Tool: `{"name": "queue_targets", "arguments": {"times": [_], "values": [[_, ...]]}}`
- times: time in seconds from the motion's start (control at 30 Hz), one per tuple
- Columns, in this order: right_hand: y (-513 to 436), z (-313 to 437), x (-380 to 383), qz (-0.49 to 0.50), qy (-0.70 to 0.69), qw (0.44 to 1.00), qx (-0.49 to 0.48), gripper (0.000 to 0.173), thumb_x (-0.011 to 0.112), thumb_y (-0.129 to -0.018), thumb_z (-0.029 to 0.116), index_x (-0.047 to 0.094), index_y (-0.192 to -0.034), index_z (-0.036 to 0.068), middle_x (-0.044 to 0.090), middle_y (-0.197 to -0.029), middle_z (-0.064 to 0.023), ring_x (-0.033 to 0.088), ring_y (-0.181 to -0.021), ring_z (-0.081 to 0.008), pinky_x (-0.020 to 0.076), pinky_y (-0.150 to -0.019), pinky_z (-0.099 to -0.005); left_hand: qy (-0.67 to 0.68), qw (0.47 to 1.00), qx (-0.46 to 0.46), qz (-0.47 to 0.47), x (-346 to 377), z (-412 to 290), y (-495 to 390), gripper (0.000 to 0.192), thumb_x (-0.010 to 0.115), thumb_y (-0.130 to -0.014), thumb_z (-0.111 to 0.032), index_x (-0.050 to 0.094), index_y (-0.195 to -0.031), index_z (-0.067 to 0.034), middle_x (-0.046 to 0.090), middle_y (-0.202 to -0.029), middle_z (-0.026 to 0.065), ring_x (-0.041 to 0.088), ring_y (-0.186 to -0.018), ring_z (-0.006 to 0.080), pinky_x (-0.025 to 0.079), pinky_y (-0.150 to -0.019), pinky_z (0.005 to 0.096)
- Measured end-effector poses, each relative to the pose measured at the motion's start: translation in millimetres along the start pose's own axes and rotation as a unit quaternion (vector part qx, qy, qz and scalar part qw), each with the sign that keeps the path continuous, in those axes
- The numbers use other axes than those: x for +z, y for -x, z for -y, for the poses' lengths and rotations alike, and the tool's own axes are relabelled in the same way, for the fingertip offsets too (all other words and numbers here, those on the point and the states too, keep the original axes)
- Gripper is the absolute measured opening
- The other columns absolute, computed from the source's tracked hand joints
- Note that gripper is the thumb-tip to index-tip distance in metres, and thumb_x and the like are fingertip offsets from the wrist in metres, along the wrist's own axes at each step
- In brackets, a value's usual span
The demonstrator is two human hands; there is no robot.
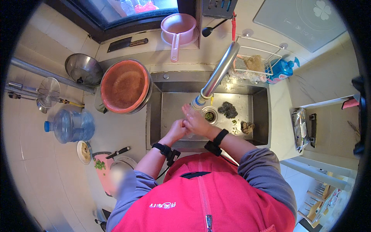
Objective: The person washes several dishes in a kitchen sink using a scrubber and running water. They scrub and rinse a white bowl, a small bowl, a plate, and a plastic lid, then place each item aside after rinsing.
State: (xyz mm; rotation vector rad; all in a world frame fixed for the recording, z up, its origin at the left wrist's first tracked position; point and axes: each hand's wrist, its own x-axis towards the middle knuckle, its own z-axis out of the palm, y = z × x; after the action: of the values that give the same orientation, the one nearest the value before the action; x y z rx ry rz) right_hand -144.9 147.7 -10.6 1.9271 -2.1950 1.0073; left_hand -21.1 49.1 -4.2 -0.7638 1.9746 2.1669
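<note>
My left hand [176, 131] and my right hand [197, 120] touch each other over the steel sink [174, 114], just below the mouth of the metal faucet [217, 72]. My left hand's fingers are curled against my right palm; whether anything lies between them is hidden. Some fingers of my right hand stretch up towards the spout. Beside my right hand is the drain strainer [209, 116] with green scraps in it. A dark steel-wool scourer [228, 110] and a crumpled brownish piece [247, 127] lie on the sink's floor to the right.
Left of the sink stand a red basin [124, 86], a water jug [74, 126] and a pink cutting board [103, 177] with chopped greens and a knife [118, 152]. Behind are a cleaver [127, 43] and a pink dipper [178, 27]. A wire rack [255, 71] and a blue pump bottle [281, 71] stand right of the faucet.
</note>
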Motion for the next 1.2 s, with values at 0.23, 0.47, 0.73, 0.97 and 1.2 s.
{"name": "queue_targets", "arguments": {"times": [0.23,0.47,0.73,0.97,1.2], "values": [[-4.5,-38.9,10.1,0.292,-0.15,0.929,0.17,0.049,0.05,-0.091,0.024,0.043,-0.133,0.0,0.044,-0.139,-0.02,0.05,-0.12,-0.0304,0.0368,-0.103,-0.0382,0.068,0.997,-0.033,0.021,-4.4,2.8,-1.4,0.009,0.055,-0.084,-0.003,0.059,-0.091,-0.004,0.065,-0.085,0.0048,0.06,-0.075,0.0121,0.048,-0.068,0.0274],[37.9,-74.0,34.4,0.106,-0.519,0.699,0.48,0.045,0.037,-0.099,0.034,0.049,-0.126,0.0,0.054,-0.128,-0.0131,0.053,-0.111,-0.021,0.0391,-0.097,-0.0357,0.316,0.945,-0.032,-0.073,-18.2,3.1,8.2,0.009,0.054,-0.087,-0.003,0.056,-0.096,-0.005,0.065,-0.096,0.0107,0.063,-0.091,0.0227,0.051,-0.085,0.0353],[34.7,15.7,27.4,0.05,-0.114,0.974,0.187,0.061,0.045,-0.095,0.033,0.028,-0.141,-0.004,0.024,-0.148,-0.0249,0.021,-0.138,-0.039,0.0159,-0.114,-0.0402,0.504,0.847,-0.044,-0.162,-20.2,39.5,-26.0,0.011,0.05,-0.09,-0.001,0.054,-0.1,-0.004,0.062,-0.107,0.0142,0.06,-0.104,0.0276,0.05,-0.092,0.0417],[22.6,0.2,19.7,-0.052,-0.274,0.898,0.341,0.048,0.042,-0.098,0.028,0.04,-0.132,-0.005,0.045,-0.132,-0.0217,0.044,-0.12,-0.0341,0.0326,-0.103,-0.0402,0.513,0.847,-0.024,-0.137,-19.2,29.6,-18.8,0.017,0.051,-0.091,-0.003,0.05,-0.107,0.002,0.055,-0.12,0.0199,0.054,-0.115,0.0331,0.044,-0.101,0.0406],[51.8,-56.9,25.6,-0.106,-0.637,0.508,0.57,0.028,0.054,-0.092,0.015,0.054,-0.112,-0.004,0.06,-0.104,-0.0108,0.058,-0.097,-0.023,0.0502,-0.085,-0.0373,0.555,0.826,-0.057,-0.076,-33.9,41.6,-5.2,0.021,0.048,-0.092,-0.002,0.046,-0.112,0.005,0.048,-0.13,0.026,0.047,-0.122,0.0383,0.039,-0.106,0.0469]]}}
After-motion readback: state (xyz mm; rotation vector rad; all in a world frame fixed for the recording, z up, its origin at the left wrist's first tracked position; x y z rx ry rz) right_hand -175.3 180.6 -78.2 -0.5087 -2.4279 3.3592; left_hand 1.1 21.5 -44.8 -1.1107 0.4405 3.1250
